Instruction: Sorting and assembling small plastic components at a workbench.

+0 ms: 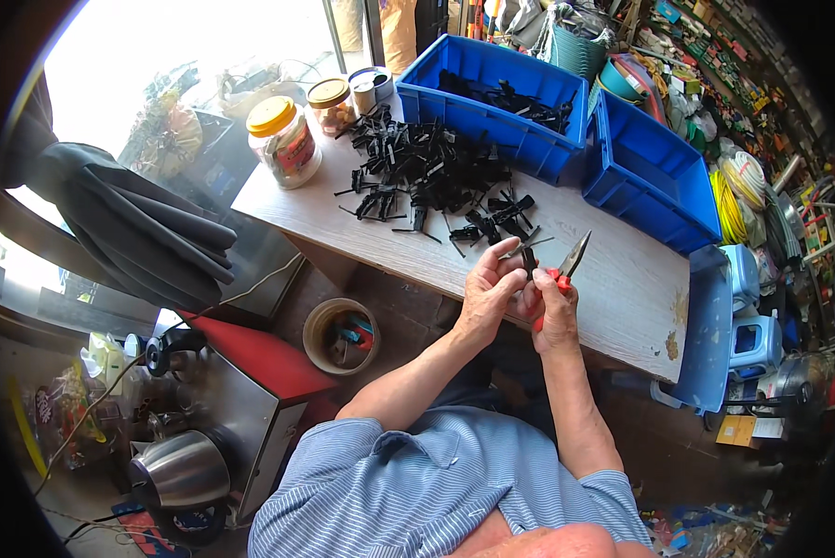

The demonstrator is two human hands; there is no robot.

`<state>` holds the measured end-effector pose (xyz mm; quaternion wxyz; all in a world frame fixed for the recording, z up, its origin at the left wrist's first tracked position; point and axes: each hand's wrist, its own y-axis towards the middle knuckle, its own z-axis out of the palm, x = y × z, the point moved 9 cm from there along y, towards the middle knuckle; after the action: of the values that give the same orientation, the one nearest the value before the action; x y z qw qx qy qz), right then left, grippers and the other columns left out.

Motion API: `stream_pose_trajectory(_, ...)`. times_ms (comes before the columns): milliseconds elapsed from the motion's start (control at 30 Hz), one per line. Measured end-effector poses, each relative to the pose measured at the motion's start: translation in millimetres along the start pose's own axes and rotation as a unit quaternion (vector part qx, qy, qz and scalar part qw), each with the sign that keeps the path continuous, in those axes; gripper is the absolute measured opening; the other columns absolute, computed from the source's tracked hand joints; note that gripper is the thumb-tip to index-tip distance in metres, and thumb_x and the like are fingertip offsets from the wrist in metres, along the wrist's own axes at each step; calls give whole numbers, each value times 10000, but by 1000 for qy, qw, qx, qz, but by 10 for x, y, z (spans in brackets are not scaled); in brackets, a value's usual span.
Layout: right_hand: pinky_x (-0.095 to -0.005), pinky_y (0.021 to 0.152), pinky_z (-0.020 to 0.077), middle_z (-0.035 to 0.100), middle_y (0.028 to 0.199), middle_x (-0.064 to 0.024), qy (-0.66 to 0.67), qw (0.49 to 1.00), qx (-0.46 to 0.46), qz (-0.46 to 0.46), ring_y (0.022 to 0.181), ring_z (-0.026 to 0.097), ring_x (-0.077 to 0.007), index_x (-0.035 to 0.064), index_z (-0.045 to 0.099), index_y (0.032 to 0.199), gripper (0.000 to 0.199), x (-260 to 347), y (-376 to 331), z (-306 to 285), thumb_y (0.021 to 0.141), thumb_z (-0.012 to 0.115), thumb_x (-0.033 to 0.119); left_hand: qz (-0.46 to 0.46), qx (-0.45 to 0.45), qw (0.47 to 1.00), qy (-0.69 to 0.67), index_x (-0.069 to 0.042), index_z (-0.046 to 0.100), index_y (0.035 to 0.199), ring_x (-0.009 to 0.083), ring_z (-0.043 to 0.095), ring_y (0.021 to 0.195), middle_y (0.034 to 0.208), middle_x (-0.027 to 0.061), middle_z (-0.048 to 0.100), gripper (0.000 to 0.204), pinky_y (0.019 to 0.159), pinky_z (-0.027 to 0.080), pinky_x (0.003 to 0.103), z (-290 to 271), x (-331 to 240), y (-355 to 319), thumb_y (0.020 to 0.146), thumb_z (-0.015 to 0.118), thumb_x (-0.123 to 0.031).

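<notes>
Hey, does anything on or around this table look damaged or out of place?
Yes: the table looks damaged. Near its right front corner, brown patches interrupt the pale surface, as if worn or peeled. The black parts lie in an untidy heap, but I can't tell whether that's unusual.

The tool (563, 280) has red handles and grey metal blades. The small piece (529, 261) is black, and the parts (427, 158) in the pile are black too. The table (371, 237) is pale grey with fine wood grain, and it has brownish patches at one corner. The large bin (478, 124) and the smaller bin (639, 210) are both strong blue. One jar (270, 116) has a yellow lid. The shirt (343, 484) is blue with thin white stripes. The curtain (129, 214) is dark grey, the kettle (185, 470) silver, the coil (729, 209) bright yellow.
</notes>
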<state>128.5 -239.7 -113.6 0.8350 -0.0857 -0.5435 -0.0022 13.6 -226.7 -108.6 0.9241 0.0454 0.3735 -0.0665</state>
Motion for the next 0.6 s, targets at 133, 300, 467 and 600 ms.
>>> stream_pose_trajectory(133,-284,511,398,501,604,-4,-1,1000,-6,9,542,507,-127,99,580,814,145,5,-40,10,919,642,178,-41,-15,999,-29,-28,532,1361,156,675,973,1129,121,688,413,836,577,288,-105,-16,94,985,640,-162)
stream_pose_trajectory(300,-454,676,648,574,760,-22,23,998,4,61,665,615,-153,103,596,892,79,-97,-82,-66,889,652,160,-104,62,980,157,2,594,1295,100,666,766,967,68,686,371,624,567,229,-101,-31,133,983,655,-187)
stream_pose_trajectory(467,-388,592,645,527,688,-1,16,999,-43,19,586,570,-115,87,588,845,89,26,-165,32,882,647,142,-26,1,985,172,15,596,1272,75,641,710,901,31,666,328,554,526,188,-103,10,27,993,637,-152)
stream_pose_trajectory(600,-384,602,645,524,704,-6,-4,999,-51,9,591,561,-113,72,574,822,72,104,-216,-2,868,623,98,68,-23,972,222,-3,591,1291,67,615,652,861,17,642,306,528,511,191,-77,-113,-24,1010,590,-124)
